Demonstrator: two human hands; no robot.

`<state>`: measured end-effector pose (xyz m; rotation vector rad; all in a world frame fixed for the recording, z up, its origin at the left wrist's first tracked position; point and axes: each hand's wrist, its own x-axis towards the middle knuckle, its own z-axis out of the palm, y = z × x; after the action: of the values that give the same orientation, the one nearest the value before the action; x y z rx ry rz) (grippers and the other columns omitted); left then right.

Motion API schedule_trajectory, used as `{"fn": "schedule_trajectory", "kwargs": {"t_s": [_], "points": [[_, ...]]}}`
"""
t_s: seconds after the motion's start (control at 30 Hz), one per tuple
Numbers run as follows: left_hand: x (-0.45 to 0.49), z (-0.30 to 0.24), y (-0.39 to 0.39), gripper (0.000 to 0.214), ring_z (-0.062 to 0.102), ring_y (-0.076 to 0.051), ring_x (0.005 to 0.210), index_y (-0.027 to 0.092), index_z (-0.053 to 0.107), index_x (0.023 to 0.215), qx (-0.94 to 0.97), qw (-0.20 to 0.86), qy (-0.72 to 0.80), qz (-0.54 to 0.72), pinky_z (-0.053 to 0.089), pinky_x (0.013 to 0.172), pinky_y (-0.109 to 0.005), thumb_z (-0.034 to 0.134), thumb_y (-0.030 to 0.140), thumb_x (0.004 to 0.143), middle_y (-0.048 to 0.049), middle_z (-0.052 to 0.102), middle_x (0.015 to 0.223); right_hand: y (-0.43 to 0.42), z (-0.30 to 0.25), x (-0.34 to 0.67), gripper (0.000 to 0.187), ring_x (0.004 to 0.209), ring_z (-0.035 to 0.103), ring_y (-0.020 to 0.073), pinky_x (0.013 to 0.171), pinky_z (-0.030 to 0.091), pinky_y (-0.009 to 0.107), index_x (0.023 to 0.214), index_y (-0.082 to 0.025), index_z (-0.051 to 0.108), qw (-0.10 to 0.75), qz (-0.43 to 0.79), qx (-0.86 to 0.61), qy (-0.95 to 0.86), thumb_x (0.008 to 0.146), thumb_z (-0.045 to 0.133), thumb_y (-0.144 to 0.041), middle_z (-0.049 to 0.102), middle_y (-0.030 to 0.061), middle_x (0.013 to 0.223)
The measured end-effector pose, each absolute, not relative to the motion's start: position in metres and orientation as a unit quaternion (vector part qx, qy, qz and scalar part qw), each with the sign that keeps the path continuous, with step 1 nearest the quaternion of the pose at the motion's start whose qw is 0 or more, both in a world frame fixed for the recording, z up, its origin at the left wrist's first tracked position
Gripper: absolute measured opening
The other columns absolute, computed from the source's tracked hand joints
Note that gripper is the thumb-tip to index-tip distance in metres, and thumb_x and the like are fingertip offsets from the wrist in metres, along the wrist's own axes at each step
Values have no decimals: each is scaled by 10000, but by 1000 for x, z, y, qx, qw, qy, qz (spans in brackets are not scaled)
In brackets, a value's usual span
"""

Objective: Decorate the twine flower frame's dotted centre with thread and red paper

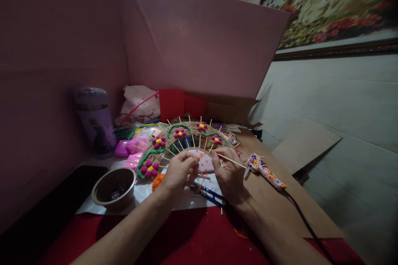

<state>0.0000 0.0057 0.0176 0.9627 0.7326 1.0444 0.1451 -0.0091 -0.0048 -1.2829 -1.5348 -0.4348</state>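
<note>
My left hand [180, 172] is closed, thumb and fingertips pinching orange yarn [202, 174] that runs across to the other hand and dangles below. In my right hand [229, 176] a thin wooden stick [233, 160] is gripped, slanting down to the right. The yarn meets the stick near the right fingertips; whether it is wound round it I cannot tell. Just beyond both hands lies a twine-wrapped ring [191, 127] with sticks poking out, magenta flowers [149, 169] and green vines. An orange yarn ball [158, 182] sits beside my left hand. Blue-handled scissors [213, 196] lie beneath the hands.
A bowl [133, 180] stands at left, with a purple tumbler [96, 122] behind it. Pink bags [133, 147] lie behind the ring. On the cardboard [311, 215] at right rests a flower-patterned glue gun [265, 174] with its black cord. Pink panels [192, 37] wall off the back.
</note>
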Motion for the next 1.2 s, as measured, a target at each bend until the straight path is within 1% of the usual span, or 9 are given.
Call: {"fn": "schedule_trajectory", "kwargs": {"t_s": [0.1, 0.17, 0.3, 0.4, 0.5, 0.7, 0.93, 1.1, 1.2], "points": [[-1, 18, 6, 117, 258, -11, 312, 165, 479, 592, 425, 708, 317, 466, 130, 342, -161, 594, 171, 612, 76, 424, 431, -6, -6, 149, 149, 643, 530, 158, 633, 419, 285, 747, -183, 585, 533, -171, -558, -613, 864, 521, -248, 588, 19, 680], [-1, 18, 6, 119, 256, -8, 316, 164, 479, 593, 418, 714, 312, 467, 122, 344, -158, 596, 172, 608, 76, 422, 434, -7, -5, 150, 120, 633, 535, 152, 627, 430, 284, 779, -185, 591, 565, -151, -552, -594, 862, 525, -240, 587, 14, 688], [0, 19, 6, 132, 312, -15, 343, 160, 496, 614, 395, 719, 324, 472, 155, 353, -147, 623, 175, 584, 67, 447, 460, -17, -2, 145, 45, 709, 580, 165, 674, 472, 315, 831, -197, 579, 623, -113, -434, -641, 839, 545, -168, 607, 26, 760], [0, 20, 6, 136, 332, -20, 359, 156, 506, 622, 395, 717, 326, 473, 178, 356, -147, 635, 180, 584, 60, 459, 473, -22, -2, 138, 72, 744, 598, 179, 691, 484, 341, 833, -207, 586, 595, -115, -383, -697, 817, 569, -139, 631, 36, 781], [0, 21, 4, 137, 324, -18, 355, 152, 510, 616, 405, 713, 321, 474, 175, 353, -147, 640, 192, 594, 56, 464, 474, -25, -2, 135, 78, 749, 606, 184, 693, 488, 342, 829, -205, 596, 566, -119, -395, -714, 813, 576, -130, 646, 40, 780], [0, 21, 3, 141, 332, -21, 359, 147, 526, 621, 403, 711, 323, 478, 200, 354, -147, 653, 201, 593, 55, 466, 473, -25, -1, 135, 82, 731, 610, 180, 688, 481, 334, 835, -202, 601, 556, -126, -395, -721, 806, 580, -129, 651, 37, 771], [0, 21, 3, 169, 371, -29, 383, 148, 527, 632, 392, 721, 318, 476, 214, 363, -143, 679, 197, 575, 56, 469, 492, -22, -3, 135, 59, 733, 586, 182, 694, 452, 333, 806, -193, 604, 546, -133, -420, -713, 825, 560, -158, 644, 40, 752], [0, 21, 2, 158, 329, -18, 371, 146, 524, 618, 404, 720, 313, 469, 200, 366, -147, 671, 200, 596, 62, 447, 478, -18, -3, 137, 88, 725, 573, 185, 677, 426, 317, 786, -186, 599, 498, -157, -462, -717, 845, 535, -188, 630, 47, 746], [0, 19, 4, 155, 318, -15, 360, 150, 512, 607, 403, 724, 311, 466, 171, 361, -151, 658, 204, 604, 52, 461, 480, -11, -5, 143, 112, 695, 557, 179, 662, 412, 303, 760, -189, 584, 495, -190, -508, -679, 853, 522, -198, 611, 37, 710]]}}
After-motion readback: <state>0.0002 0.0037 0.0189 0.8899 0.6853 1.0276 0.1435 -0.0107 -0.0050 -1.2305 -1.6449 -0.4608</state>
